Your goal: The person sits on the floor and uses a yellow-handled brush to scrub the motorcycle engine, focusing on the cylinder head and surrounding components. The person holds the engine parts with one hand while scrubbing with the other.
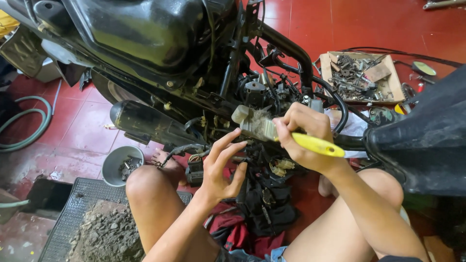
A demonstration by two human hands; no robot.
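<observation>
Below, hands: right [303, 136] clenched around a yellow-handled brush [272, 132], left [221, 167] released, fingers spread by the motorcycle frame [291, 51].

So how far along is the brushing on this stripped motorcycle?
Done: the bodywork is off, so the frame and wiring lie bare, and removed hardware fills the cardboard tray and grey bowl. In hand: the right hand works a yellow-handled brush at the engine area, and the left hand steadies below. Left: grime shows on the parts, and nothing looks refitted.

An open brown cardboard box [394, 82] of metal parts sits on floor.
</observation>
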